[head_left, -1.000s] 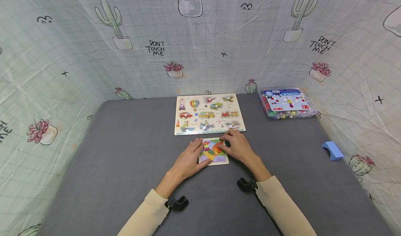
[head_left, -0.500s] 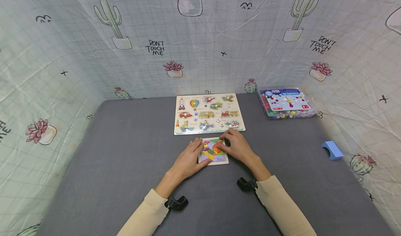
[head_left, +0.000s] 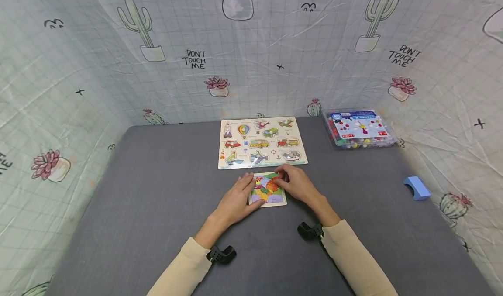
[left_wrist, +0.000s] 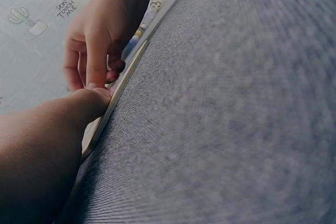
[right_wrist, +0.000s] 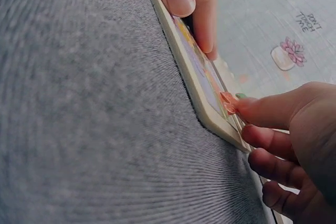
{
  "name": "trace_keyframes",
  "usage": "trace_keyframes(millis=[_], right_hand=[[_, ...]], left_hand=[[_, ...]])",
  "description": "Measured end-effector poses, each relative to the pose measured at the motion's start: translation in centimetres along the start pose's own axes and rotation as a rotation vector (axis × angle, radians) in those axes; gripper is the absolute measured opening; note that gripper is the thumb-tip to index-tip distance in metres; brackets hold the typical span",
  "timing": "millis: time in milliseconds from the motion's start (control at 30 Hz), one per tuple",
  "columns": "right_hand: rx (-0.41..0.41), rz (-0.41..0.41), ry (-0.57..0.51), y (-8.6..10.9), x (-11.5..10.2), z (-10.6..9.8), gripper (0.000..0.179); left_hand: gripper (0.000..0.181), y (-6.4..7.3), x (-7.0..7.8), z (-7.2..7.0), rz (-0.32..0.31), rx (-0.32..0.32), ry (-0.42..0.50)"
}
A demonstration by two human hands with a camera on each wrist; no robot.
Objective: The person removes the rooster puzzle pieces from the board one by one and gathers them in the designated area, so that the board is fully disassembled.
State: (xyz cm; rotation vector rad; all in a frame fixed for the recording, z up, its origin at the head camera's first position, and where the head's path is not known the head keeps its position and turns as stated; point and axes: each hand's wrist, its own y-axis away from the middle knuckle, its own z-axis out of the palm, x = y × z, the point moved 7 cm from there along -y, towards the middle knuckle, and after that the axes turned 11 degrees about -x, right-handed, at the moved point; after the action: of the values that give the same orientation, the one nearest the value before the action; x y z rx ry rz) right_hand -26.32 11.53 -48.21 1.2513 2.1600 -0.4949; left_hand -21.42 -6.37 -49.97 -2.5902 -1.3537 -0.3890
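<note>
A small square jigsaw puzzle (head_left: 275, 199) with a bright rooster picture and a pale wooden frame lies flat on the grey table. My left hand (head_left: 235, 202) rests on its left side, thumb along the front edge and fingers stretched over the left edge. At the upper right corner, my right hand (head_left: 300, 186) pinches an orange and green puzzle piece (right_wrist: 229, 102) between thumb and fingers. That piece stands tilted up from the board in the right wrist view. The fingers hide part of it.
Behind the puzzle lies a larger wooden vehicle peg board (head_left: 259, 154). A clear plastic box (head_left: 361, 130) of colored beads stands at the back right. A blue arch block (head_left: 417, 189) sits near the right table edge. Patterned cloth (head_left: 251, 69) surrounds the table.
My right fingers have drawn together at the puzzle's upper right corner, and the puzzle piece there has tilted up. My left hand has stayed in place.
</note>
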Motion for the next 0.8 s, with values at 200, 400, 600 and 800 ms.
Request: trace_keyframes(millis=[200, 400, 600, 800], right_hand=[[-0.009, 0.026, -0.072, 0.0, 0.2, -0.1, 0.026], [0.015, 0.020, -0.099, 0.3, 0.4, -0.5, 0.024], [0.059, 0.014, -0.122, 0.4, 0.9, -1.5, 0.024], [0.104, 0.052, -0.143, 0.8, 1.8, -3.3, 0.026]], left_hand=[[0.075, 0.0, 0.0, -0.1, 0.002, 0.005, 0.009], [0.075, 0.1, 0.1, -0.1, -0.001, -0.003, 0.006], [0.074, 0.1, 0.0, 0.0, -0.007, -0.015, 0.011], [0.075, 0.1, 0.1, -0.1, -0.003, -0.016, 0.010]])
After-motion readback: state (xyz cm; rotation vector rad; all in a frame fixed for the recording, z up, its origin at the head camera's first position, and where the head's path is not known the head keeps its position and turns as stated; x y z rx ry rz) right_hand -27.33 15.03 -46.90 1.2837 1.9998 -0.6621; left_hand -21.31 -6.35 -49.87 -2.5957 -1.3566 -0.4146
